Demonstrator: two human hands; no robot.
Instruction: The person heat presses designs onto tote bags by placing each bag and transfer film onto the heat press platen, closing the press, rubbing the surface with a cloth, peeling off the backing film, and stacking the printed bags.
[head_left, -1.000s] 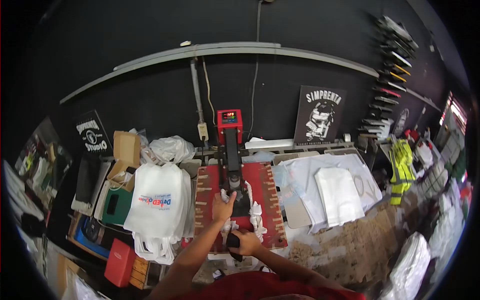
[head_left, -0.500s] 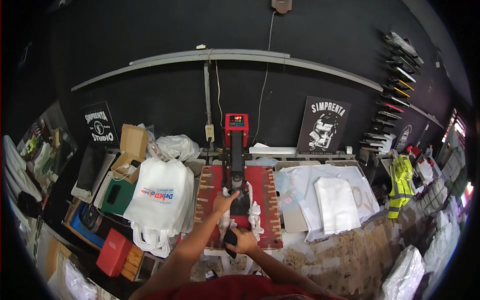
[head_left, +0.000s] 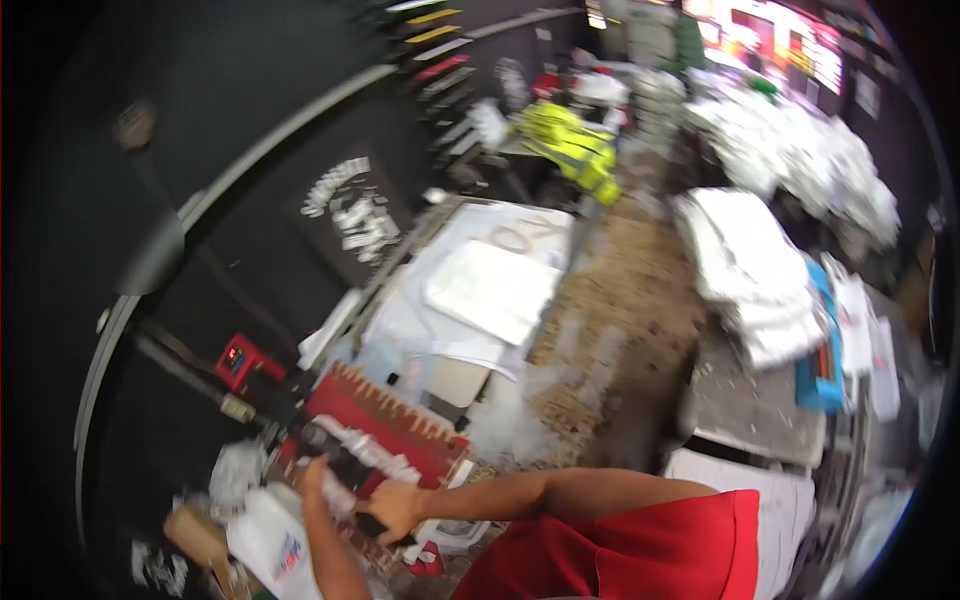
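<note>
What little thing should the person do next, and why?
Probably look straight at the red press before moving its black handle: the right hand grips that handle and the left hand is at the press, yet the view points off to the side, with both hands low at its left.

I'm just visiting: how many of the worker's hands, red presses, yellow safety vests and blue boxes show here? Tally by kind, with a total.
Left hand and right hand: 2
Red press: 1
Yellow safety vest: 1
Blue box: 1
Total: 5
</note>
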